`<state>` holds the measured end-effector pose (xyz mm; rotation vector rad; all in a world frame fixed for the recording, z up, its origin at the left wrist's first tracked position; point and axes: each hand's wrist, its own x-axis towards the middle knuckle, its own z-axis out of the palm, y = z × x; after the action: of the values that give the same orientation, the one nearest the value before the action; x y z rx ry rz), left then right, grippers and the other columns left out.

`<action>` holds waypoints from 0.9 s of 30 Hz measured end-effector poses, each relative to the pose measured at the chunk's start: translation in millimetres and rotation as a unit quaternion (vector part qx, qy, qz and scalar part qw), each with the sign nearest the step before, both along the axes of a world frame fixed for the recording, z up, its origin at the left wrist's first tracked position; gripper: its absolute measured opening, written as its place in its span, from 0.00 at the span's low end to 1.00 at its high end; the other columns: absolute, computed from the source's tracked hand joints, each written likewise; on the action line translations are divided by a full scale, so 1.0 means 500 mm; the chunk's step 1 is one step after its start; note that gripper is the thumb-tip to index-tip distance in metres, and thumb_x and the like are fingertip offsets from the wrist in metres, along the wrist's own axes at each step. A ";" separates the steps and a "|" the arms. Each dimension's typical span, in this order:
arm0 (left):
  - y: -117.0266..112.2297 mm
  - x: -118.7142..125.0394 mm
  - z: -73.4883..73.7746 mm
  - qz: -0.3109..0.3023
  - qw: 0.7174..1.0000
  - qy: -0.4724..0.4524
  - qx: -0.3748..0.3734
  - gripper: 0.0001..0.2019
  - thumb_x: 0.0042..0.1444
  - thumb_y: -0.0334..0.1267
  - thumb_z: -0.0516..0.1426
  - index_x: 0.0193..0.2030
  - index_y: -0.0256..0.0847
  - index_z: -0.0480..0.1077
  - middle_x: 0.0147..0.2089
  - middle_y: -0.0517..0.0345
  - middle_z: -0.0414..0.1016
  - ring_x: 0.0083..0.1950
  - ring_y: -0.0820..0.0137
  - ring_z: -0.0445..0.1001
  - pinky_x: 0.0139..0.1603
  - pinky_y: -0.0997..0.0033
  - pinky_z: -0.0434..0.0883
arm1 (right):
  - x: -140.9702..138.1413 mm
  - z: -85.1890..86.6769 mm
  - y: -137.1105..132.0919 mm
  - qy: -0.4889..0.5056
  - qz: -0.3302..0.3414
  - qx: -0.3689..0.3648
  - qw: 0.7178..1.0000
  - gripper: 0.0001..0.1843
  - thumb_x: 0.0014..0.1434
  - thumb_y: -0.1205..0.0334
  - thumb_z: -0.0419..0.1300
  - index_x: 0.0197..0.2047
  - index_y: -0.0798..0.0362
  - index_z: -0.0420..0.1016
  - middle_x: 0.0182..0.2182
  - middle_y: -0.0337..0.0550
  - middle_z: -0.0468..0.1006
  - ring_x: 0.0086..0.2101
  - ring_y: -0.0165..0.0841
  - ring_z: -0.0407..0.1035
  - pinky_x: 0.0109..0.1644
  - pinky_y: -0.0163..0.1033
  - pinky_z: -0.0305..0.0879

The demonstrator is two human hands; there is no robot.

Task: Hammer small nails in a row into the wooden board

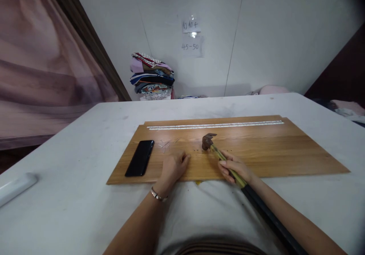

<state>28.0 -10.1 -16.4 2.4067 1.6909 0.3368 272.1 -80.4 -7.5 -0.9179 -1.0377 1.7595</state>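
Phone [140, 158] lies dark-screened at the left end of a wood-grain board [299, 152] on a white bench [71, 194], just beside a scatter of loose nails [164, 145]. Next along, the left hand [174, 164] is down at the board, fingers curled inward (whether they pinch a nail cannot be told). A row of small dark specks [195, 150], perhaps nails set in the wood, runs past the rusty head of a hammer [240, 180]; contact there is unclear. The right hand [235, 166], apart from the left, wraps the handle fairly near the head. Nailing appears to be the step in hand; a next blow would call for a square-on face and left fingers held clear.
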 end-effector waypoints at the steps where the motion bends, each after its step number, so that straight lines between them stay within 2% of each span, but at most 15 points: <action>1: 0.000 0.000 0.000 0.001 1.000 0.001 0.002 0.15 0.63 0.45 0.50 0.30 0.41 0.70 0.33 0.55 0.77 0.36 0.68 0.73 0.34 0.72 0.57 | 0.000 -0.002 0.000 -0.002 0.000 -0.002 1.000 0.36 0.56 0.56 0.60 0.65 0.54 0.56 0.17 0.27 0.66 0.10 0.21 0.55 0.12 0.27 0.48; 15: -0.001 0.000 0.000 -0.004 1.000 0.003 0.007 0.16 0.63 0.45 0.49 0.29 0.41 0.70 0.32 0.54 0.77 0.35 0.68 0.73 0.34 0.72 0.57 | -0.004 0.011 -0.002 -0.003 -0.005 0.004 1.000 0.36 0.56 0.56 0.61 0.65 0.54 0.57 0.17 0.27 0.66 0.09 0.21 0.55 0.12 0.27 0.46; 27: -0.001 0.001 0.002 0.000 1.000 0.003 0.005 0.16 0.63 0.45 0.50 0.29 0.41 0.70 0.31 0.55 0.76 0.34 0.68 0.72 0.32 0.72 0.55 | -0.004 0.007 -0.002 -0.006 -0.005 -0.003 1.000 0.35 0.55 0.55 0.61 0.63 0.55 0.58 0.17 0.27 0.66 0.09 0.21 0.55 0.12 0.26 0.47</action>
<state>28.5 -10.6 -15.4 2.4179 1.6946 0.3394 270.1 -81.3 -4.1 -0.9366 -1.0345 1.7511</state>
